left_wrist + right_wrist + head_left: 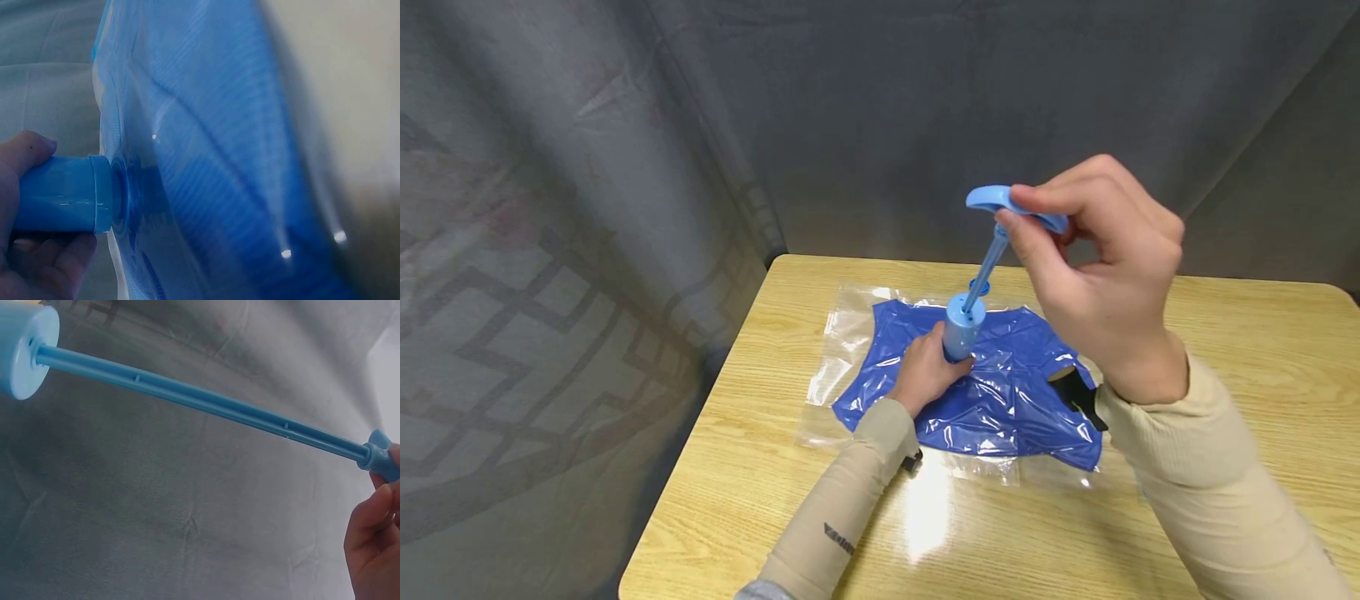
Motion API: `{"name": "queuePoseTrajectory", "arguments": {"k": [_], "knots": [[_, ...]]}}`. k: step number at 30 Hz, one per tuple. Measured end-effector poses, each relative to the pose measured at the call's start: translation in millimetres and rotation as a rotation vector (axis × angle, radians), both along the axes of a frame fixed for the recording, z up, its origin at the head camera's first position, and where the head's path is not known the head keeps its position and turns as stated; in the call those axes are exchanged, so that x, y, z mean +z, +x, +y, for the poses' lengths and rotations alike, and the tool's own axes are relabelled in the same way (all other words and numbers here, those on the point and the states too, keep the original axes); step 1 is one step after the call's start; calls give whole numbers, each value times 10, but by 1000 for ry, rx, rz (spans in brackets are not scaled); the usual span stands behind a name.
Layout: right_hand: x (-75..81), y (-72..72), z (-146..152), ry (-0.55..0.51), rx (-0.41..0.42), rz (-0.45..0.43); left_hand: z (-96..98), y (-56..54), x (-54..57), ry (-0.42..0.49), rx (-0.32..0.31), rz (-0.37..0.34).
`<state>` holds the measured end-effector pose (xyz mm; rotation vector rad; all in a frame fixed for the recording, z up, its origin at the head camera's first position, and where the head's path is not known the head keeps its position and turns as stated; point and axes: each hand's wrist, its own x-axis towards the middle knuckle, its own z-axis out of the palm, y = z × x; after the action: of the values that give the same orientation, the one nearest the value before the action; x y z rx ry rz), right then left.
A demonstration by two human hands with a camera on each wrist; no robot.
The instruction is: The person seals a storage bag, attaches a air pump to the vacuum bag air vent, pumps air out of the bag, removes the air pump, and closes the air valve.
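Observation:
A light blue hand pump (961, 329) stands slightly tilted on a clear vacuum storage bag (842, 333) with dark blue fabric (977, 417) inside. My left hand (927, 371) grips the pump's barrel near the bag. In the left wrist view the barrel's end (101, 194) meets the round valve (122, 195) on the bag. Above, my right hand (1105, 258) pinches the pump's handle (992, 197) between thumb and fingers. The pump's rod (206, 403) is drawn far out of the barrel.
The bag lies flat on a light wooden table (737, 467). Close behind the pump is a small blue ring-shaped cap (981, 287). A grey curtain (880, 125) hangs behind the table and along its left side.

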<state>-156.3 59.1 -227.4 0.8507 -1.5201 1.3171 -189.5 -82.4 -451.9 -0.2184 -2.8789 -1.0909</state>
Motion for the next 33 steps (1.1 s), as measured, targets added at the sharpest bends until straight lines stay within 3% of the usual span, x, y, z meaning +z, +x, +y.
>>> {"name": "queuePoseTrajectory", "arguments": {"k": [10,13,18,22,33], "knots": [[-13,-70,-11,90,-20,-49,-9,-26,11,-6,1,5],[-220,-193,9,244,-56,-111,0,-37,1,-7,3,5],[-800,-360,21,475,-67,-304,0,-44,-17,-5,3,-2],[-1034,-399,38,478,-47,-377,8,-52,-10,-4,-10,-3],[-1151,-378,7,348,-5,-347,3,-45,-9,-6,-9,9]]}}
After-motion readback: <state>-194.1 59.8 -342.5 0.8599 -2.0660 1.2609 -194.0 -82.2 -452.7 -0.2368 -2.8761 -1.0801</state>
